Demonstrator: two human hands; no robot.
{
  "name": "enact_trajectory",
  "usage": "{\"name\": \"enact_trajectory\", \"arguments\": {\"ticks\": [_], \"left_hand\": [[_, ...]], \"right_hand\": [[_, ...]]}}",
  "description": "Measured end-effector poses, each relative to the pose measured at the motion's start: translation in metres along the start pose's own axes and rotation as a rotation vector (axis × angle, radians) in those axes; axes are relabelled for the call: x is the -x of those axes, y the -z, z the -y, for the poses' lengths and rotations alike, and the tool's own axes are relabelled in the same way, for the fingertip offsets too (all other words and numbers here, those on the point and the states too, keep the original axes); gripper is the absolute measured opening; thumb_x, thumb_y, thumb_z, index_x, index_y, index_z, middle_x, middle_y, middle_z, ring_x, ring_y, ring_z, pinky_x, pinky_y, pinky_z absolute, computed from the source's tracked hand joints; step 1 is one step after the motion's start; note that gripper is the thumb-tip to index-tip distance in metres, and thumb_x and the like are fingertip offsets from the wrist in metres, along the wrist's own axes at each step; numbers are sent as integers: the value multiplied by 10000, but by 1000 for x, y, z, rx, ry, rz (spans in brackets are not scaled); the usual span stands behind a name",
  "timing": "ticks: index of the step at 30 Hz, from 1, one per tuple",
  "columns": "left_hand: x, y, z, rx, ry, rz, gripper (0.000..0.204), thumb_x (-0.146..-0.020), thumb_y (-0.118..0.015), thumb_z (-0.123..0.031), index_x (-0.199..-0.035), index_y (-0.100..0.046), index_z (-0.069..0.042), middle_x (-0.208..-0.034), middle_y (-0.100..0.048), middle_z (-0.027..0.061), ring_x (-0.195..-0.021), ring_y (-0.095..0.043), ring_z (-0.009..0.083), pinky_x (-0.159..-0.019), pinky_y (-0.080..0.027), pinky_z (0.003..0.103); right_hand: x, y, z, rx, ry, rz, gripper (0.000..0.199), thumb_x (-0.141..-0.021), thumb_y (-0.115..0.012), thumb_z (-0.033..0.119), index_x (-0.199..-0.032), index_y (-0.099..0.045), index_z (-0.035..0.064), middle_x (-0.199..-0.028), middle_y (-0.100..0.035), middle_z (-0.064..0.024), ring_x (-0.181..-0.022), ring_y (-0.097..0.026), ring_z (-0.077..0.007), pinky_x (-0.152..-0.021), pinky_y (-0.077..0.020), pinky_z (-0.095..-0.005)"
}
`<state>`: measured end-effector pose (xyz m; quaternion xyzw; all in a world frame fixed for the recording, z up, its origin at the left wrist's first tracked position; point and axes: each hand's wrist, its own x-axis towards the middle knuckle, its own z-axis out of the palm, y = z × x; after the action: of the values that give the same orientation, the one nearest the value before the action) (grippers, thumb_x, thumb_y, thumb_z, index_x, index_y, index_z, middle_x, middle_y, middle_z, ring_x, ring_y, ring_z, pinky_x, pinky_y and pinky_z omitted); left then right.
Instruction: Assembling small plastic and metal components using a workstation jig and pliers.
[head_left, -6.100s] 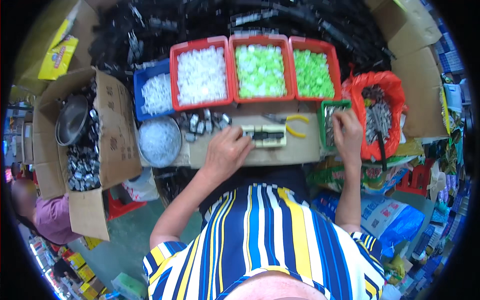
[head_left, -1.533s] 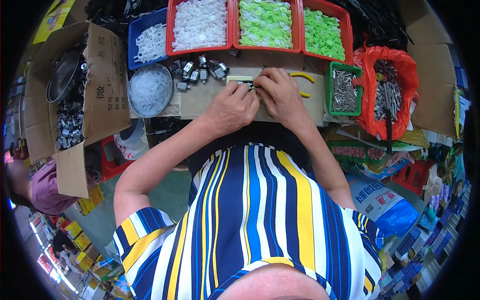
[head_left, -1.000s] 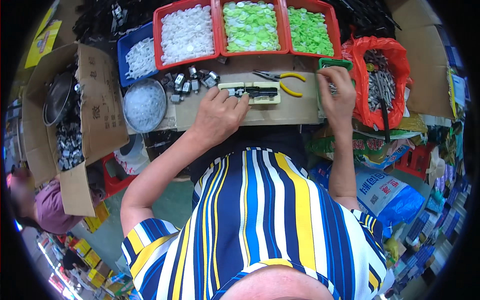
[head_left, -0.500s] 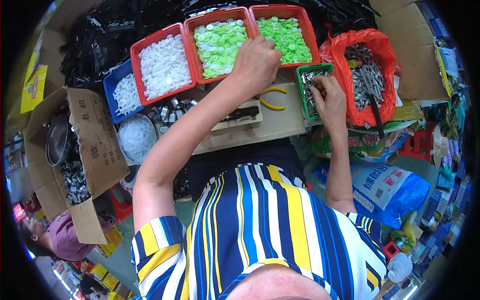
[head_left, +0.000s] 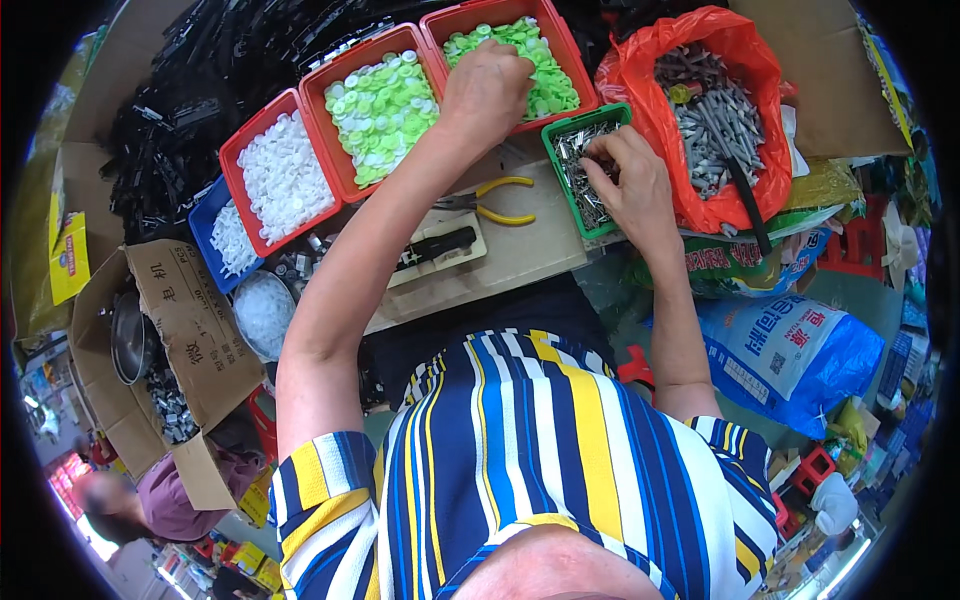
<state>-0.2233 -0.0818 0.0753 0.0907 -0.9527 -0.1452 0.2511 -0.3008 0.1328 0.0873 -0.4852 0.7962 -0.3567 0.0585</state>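
My left hand (head_left: pixel 487 95) is over the right-hand red tray (head_left: pixel 583 82) of green plastic discs (head_left: pixel 553 92), at its left side. Its fingers are curled down and the tips are hidden, so what they hold does not show. My right hand (head_left: pixel 632 185) reaches into a small green tray (head_left: pixel 552 150) of thin metal pins (head_left: pixel 583 205). The thumb and fingertips come close together among the pins; whatever is between them is too small to make out. Below the trays, yellow-handled pliers (head_left: pixel 505 215) and a pale block with a black part (head_left: pixel 440 250) lie on the board.
More red trays hold pale green discs (head_left: pixel 385 115) and white plastic pieces (head_left: pixel 287 180). A red bag (head_left: pixel 625 70) of grey metal parts stands at the right. Black strips (head_left: pixel 200 110) are heaped behind. A cardboard box (head_left: pixel 185 310) with metal parts stands left, near another person (head_left: pixel 185 495).
The view has shifted, so trays sit further left. My left hand has moved from between the two green-disc trays onto the right-hand one. My right hand stays at the metal pins.
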Motion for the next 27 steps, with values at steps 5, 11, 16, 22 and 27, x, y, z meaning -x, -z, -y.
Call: {"name": "enact_trajectory", "arguments": {"ticks": [5,11,16,22,27], "left_hand": [[16,41,-16,717,548,116,272,-872,-742,-205,-1065,-739,-13,-935,-718,59,-829,-621,104,-738,-481,258],[64,76,-29,1336,835,-19,254,-932,-680,-149,-1120,-692,21,-882,-679,53,-790,-603,97,-710,-468,230],[96,86,-34,1655,935,-68,231,-938,-665,-121,-1124,-675,16,-916,-675,62,-829,-627,128,-726,-495,235],[123,90,-41,1781,923,-133,241,-903,-723,-167,-1080,-696,-6,-924,-700,43,-810,-638,113,-711,-491,235],[136,91,-42,1857,871,-112,246,-908,-720,-182,-1083,-685,-13,-939,-703,46,-821,-655,122,-726,-501,239]], "right_hand": [[-3,-1,-1,68,91,15,93,-798,-684,43,-861,-634,-3,-815,-574,-134,-764,-611,-326,-664,-469,-438],[-3,5,15,-83,-36,-19,72,-818,-679,21,-882,-665,-10,-815,-609,-113,-692,-635,-252,-622,-486,-347],[-4,-5,51,-324,-29,-64,82,-826,-672,10,-903,-665,-19,-804,-659,-53,-702,-618,-108,-642,-481,-270],[-5,-27,93,-743,29,95,84,-876,-662,-18,-959,-674,-12,-946,-678,-58,-875,-617,-100,-791,-483,-240],[-7,-35,109,-846,62,75,94,-880,-671,-14,-974,-679,-17,-979,-673,-72,-888,-616,-103,-795,-484,-241]]}}
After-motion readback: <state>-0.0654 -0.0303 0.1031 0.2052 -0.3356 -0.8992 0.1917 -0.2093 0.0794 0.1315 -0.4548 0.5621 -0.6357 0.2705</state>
